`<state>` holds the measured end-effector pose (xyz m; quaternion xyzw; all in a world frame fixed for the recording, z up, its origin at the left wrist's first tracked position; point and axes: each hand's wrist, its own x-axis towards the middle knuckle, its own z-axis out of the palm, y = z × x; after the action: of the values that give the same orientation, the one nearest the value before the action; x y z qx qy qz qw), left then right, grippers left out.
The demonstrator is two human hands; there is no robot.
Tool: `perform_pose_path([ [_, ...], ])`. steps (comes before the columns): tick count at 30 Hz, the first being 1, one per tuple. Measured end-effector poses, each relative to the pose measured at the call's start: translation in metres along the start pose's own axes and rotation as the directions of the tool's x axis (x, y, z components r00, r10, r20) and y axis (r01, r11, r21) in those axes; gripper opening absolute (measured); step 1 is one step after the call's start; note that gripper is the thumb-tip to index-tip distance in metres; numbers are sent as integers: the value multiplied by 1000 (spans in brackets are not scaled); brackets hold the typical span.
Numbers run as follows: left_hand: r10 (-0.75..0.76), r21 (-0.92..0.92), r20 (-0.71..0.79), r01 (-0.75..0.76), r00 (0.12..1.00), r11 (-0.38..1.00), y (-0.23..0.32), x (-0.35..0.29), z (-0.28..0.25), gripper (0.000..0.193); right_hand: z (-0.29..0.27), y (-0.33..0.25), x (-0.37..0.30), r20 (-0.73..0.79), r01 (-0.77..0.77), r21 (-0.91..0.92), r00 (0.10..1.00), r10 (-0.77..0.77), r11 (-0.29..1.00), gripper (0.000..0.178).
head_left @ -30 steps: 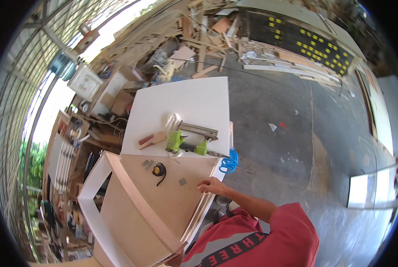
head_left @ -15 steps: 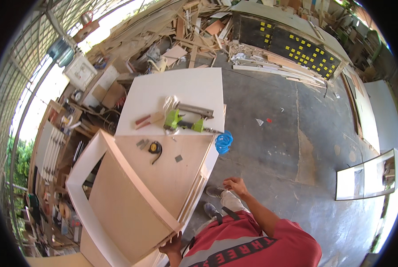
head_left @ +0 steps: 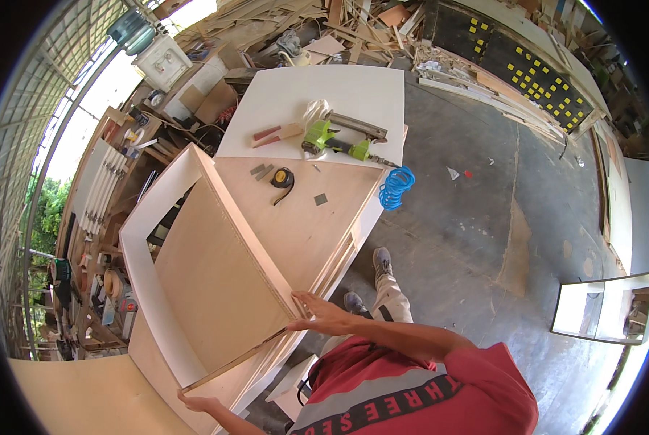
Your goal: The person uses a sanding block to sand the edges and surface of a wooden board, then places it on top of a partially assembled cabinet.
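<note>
A shallow plywood box frame (head_left: 248, 239) with white inner sides rests at an angle on the workbench. My right hand (head_left: 323, 315) grips its near right corner, the thumb below and the fingers over the edge. At the near left corner, my left hand (head_left: 202, 403) holds the same frame, its fingers partly hidden by the edge. Beyond the frame lie a black and yellow tape measure (head_left: 283, 177) and several small grey pieces (head_left: 320, 199). A green and black nail gun (head_left: 339, 142) lies on a white panel (head_left: 295, 90), beside a wooden-handled tool (head_left: 277, 135).
A coiled blue air hose (head_left: 397, 188) hangs at the bench's right edge. Shelves of tools and clamps (head_left: 107, 188) line the left side. Scrap wood (head_left: 353, 32) is heaped at the back. A white-panelled frame (head_left: 604, 308) stands on the floor at right.
My right hand has come from the right onto the frame's near corner. My left hand has shifted from that corner to the near left one. The view has moved, too.
</note>
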<state>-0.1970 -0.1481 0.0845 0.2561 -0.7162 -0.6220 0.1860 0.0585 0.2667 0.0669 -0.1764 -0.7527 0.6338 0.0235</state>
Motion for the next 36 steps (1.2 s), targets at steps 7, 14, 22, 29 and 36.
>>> perform_pose_path([
  [7, -164, -63, 367, 200, 915, 978, -38, 94, -22, 53, 40, -11, 17, -141, -56, 81, 988, 67, 995, 115],
  [14, -55, 48, 261, 44, 964, 998, -51, 57, -22, 30, 13, 9, 42, -148, 18, 62, 989, -8, 998, 103],
  [22, -27, 84, 101, 19, 995, 996, -27, 0, -26, 18, -7, 14, 46, -89, 39, 183, 996, -23, 982, 97],
  [29, 36, -44, 138, -30, 990, 999, -55, 12, -52, 15, 14, 7, 26, -139, 123, 105, 984, -108, 987, 92],
  [36, 3, -164, 244, 39, 970, 986, -52, 9, -58, 11, 2, -3, 3, -13, -16, 226, 1000, 19, 974, 97],
])
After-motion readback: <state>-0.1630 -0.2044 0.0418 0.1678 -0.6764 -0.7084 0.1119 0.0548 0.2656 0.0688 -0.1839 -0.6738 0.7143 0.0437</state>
